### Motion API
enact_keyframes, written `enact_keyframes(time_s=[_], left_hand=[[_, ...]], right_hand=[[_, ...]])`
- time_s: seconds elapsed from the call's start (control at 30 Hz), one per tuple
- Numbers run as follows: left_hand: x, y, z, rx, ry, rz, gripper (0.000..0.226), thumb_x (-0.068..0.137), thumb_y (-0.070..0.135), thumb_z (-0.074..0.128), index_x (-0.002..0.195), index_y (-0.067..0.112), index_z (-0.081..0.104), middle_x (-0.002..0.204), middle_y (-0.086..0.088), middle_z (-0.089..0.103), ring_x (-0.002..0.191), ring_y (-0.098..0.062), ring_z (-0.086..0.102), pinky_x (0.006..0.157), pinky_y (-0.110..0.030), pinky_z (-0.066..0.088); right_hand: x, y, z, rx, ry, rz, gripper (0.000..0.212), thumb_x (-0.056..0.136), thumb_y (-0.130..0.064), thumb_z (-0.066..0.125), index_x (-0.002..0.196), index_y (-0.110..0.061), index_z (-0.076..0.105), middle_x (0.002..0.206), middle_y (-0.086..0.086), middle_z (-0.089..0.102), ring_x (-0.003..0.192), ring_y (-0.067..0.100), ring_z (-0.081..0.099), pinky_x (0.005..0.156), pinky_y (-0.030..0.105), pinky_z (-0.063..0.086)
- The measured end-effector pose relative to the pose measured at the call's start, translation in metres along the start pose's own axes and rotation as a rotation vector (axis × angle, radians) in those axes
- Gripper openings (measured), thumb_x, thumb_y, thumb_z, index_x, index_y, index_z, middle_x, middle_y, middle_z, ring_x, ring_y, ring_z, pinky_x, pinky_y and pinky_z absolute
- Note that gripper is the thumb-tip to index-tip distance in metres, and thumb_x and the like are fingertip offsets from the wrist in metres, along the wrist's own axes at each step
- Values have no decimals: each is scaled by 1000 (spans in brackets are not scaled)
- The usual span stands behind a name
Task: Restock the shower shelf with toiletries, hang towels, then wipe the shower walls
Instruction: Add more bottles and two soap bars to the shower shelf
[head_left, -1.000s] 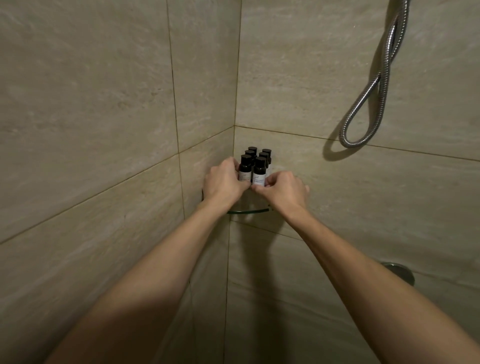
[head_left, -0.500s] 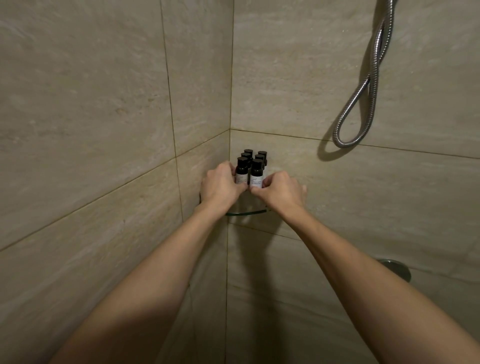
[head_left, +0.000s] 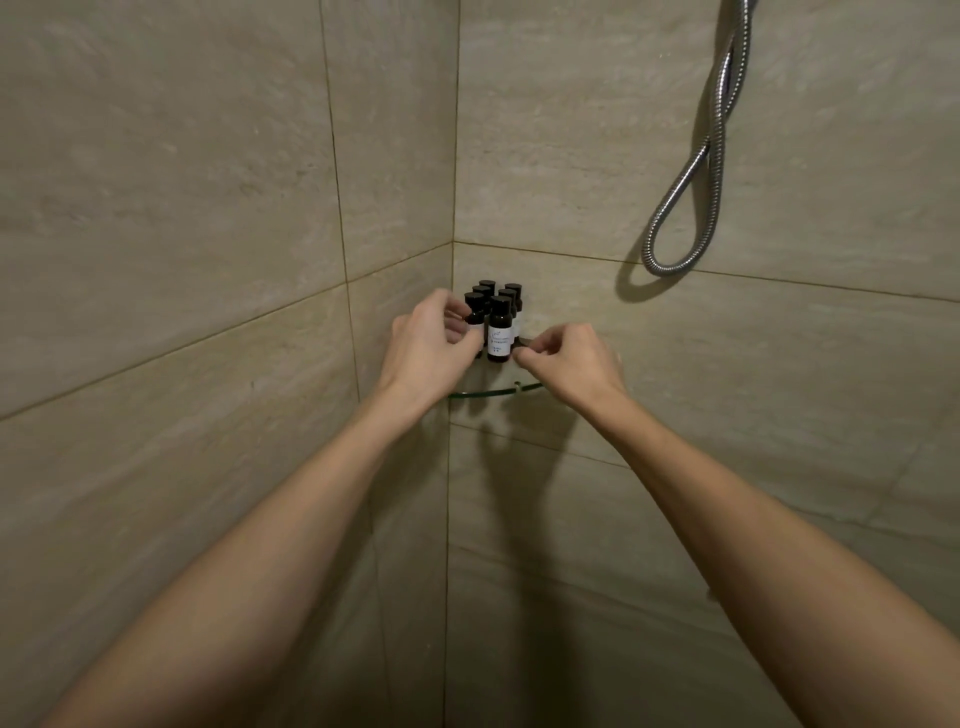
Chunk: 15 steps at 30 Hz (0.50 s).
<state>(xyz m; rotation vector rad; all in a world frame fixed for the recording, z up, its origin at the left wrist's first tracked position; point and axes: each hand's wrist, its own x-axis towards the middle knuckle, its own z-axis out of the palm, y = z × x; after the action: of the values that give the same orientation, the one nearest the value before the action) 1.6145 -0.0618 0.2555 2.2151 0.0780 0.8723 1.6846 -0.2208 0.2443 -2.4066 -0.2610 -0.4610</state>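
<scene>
R hand (head_left: 569, 364) off bottles (head_left: 500, 328) — L hand (head_left: 431, 349) still gripping.

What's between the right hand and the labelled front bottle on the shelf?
Nothing visible. The right hand, fingers curled, sits just beside the labelled bottle at its base; contact is unclear. The left hand grips the neighbouring bottle on the other side, clear of that gap.

Body in view is just arms and hands, all bare. The left forearm (head_left: 270, 545) and right forearm (head_left: 727, 519) are uncovered from the wrist to the frame edge; both are lean and smooth. The left hand (head_left: 426, 348) and right hand (head_left: 566, 364) are bare, with clear knuckle ridges and slim fingers. Nails are too small to judge. Light is dim, with the arms' inner sides in shadow.
</scene>
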Motion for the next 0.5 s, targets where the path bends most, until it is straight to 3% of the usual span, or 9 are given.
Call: enact_keyframes(time_s=[0.13, 0.23, 0.37, 0.5], left_hand=[[-39, 20, 0, -58, 73, 147, 7, 92, 26, 64, 93, 22, 70, 79, 11, 68, 72, -4, 63, 66, -18, 51], [-70, 23, 13, -123, 57, 150, 12, 93, 28, 65, 86, 20, 70, 75, 6, 69, 71, -12, 63, 64, -19, 47], [-122, 10, 54, -142, -152, -31, 12, 91, 29, 68, 89, 17, 72, 81, 3, 72, 74, -10, 64, 68, -13, 46], [-194, -24, 106, -62, -415, -270, 22, 91, 34, 69, 105, 17, 72, 95, 4, 73, 82, -6, 65, 76, -10, 45]], right_hand=[[-25, 22, -8, 171, 57, -20, 14, 80, -37, 66, 74, -24, 64, 68, -7, 65, 77, 19, 67, 72, 34, 53], [-47, 45, -8, 258, 76, -16, 15, 84, -34, 65, 74, -23, 61, 70, -6, 64, 72, 18, 63, 70, 36, 51], [-87, 97, 1, 265, -16, 73, 15, 84, -31, 67, 72, -22, 63, 70, -6, 66, 72, 18, 64, 73, 35, 52], [-144, 167, 14, 242, -208, 220, 8, 81, -30, 68, 78, -22, 68, 72, -8, 66, 76, 16, 65, 79, 33, 53]])
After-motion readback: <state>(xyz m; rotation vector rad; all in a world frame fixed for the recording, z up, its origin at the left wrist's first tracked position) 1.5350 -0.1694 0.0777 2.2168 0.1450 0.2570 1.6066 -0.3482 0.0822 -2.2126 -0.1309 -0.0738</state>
